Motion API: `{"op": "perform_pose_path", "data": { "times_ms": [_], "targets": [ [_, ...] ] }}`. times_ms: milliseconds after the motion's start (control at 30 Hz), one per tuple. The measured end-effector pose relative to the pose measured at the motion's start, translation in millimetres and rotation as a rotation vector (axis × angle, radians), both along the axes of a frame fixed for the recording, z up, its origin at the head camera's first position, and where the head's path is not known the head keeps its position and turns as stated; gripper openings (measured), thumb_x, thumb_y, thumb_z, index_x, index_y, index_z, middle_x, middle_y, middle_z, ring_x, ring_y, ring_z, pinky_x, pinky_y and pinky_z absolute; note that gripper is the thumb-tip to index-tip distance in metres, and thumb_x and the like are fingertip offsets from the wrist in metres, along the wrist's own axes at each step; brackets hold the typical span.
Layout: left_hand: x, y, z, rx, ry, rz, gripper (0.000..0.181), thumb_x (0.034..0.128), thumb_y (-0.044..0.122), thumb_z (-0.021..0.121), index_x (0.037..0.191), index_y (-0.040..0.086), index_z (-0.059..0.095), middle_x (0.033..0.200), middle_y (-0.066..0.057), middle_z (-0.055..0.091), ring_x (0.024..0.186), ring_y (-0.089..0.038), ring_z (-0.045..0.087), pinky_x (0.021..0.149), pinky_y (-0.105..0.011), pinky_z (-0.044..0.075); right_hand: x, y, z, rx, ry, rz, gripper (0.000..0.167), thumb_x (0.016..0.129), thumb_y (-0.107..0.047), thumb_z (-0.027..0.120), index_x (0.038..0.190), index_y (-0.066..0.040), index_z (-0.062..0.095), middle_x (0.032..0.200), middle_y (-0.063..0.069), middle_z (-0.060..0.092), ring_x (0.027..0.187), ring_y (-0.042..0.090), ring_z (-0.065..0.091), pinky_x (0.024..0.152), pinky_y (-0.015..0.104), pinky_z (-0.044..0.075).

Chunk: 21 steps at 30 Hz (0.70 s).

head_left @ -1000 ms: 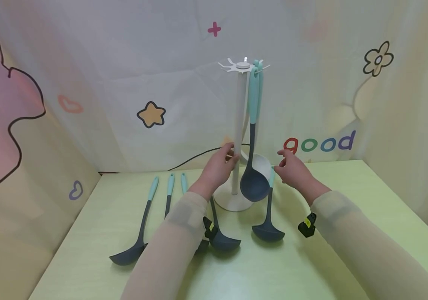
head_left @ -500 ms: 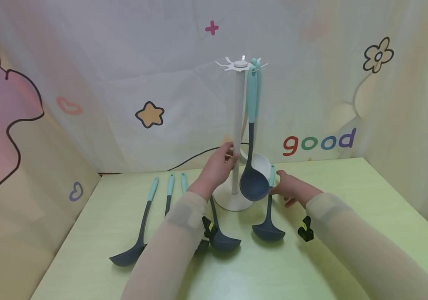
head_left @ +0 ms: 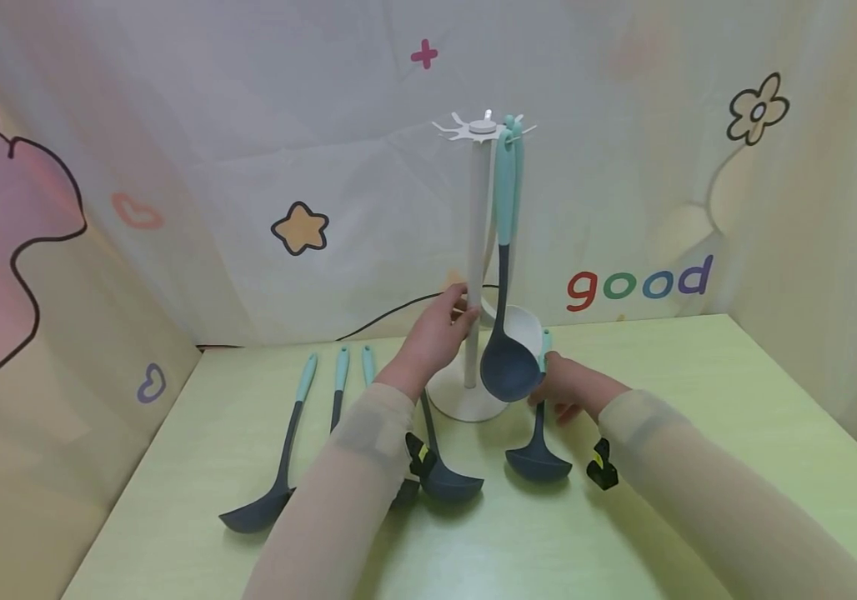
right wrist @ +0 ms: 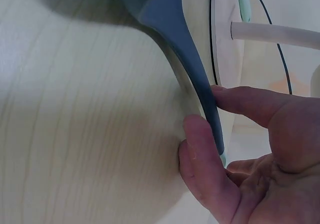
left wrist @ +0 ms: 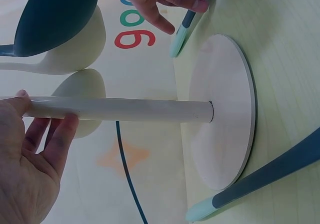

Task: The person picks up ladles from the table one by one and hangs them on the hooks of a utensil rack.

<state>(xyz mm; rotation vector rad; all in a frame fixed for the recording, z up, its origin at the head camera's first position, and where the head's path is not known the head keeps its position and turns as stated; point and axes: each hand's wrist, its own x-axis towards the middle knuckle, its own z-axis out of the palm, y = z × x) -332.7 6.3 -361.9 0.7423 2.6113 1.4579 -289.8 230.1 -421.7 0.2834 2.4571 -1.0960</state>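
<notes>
"Where the pale green tabletop (head_left: pixel 646 533) ends at the back, what rises behind it?"

"A pale cloth backdrop (head_left: pixel 368 125), lightly creased, printed with an orange star (head_left: pixel 300 228), a flower (head_left: pixel 758 109) and the coloured word 'good' (head_left: pixel 618 286). In close view the tabletop shows fine wood grain."

"And the ladle (head_left: pixel 538 464) at the right hand (head_left: pixel 569 383)?"

"It lies on the tabletop, just right of the white rack (head_left: pixel 458 407) with its round base. Bowl and shaft are dark blue-grey, the handle mint green."

"Which way does it point?"

"Handle toward the backdrop, bowl the opposite way; the long axis runs nearly front to back, the handle end slightly rightward."

"The hands?"

"The right pinches the ladle's dark shaft; the left hand (head_left: pixel 439 329) grips the rack's pole, thumb opposite fingers."
</notes>
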Motion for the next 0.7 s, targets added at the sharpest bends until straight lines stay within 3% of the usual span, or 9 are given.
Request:
{"op": "perform_pose_path", "data": {
  "times_ms": [267,700],
  "targets": [
    [-0.5,0.2,-0.1,-0.003,-0.001,-0.002,0.041,0.1053,0.029,0.05,0.144,0.017,0.043,0.12,-0.006,0.058,0.113,-0.022,0.06,0.09,-0.042,0.054,2.7,-5.4,2.2,-0.038,0.033,0.029,0.052,0.088,-0.005,0.07,0.131,0.0,0.042,0.099,0.014,0.057,0.076,0.027,0.06,0.06,0.037,0.059],
    [-0.4,-0.3,-1.7,0.006,-0.016,0.004,0.041,0.1049,0.032,0.05,0.143,0.019,0.044,0.118,-0.004,0.058,0.111,-0.021,0.06,0.091,-0.042,0.054,4.2,-7.0,1.5,-0.054,0.042,-0.007,0.05,0.086,-0.001,0.067,0.129,0.001,0.042,0.092,0.016,0.062,0.065,0.023,0.065,0.059,0.035,0.059]
  ]
}}
